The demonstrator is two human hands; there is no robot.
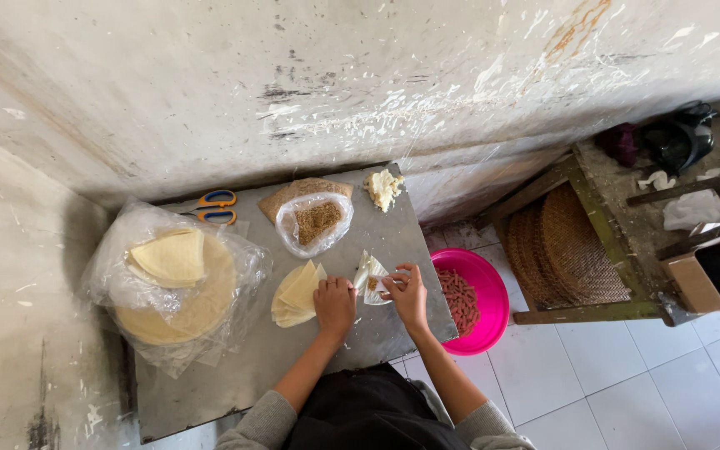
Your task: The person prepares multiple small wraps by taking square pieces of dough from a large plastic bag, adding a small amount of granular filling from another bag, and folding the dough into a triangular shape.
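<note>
The wrapper (372,277) sits on the tabletop (393,242) between my hands, right fingers (395,287) pinching its folded edge to keep the filling in, left hand (334,304) clenched beside it, pressing it flat.

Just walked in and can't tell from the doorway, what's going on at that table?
A person is folding a thin pale wrapper around some filling, left hand and right hand both on it. A small stack of cut wrappers lies beside the left hand. A bag of brownish filling sits further back, and a pink bowl of finished rolls stands to the right.
</note>
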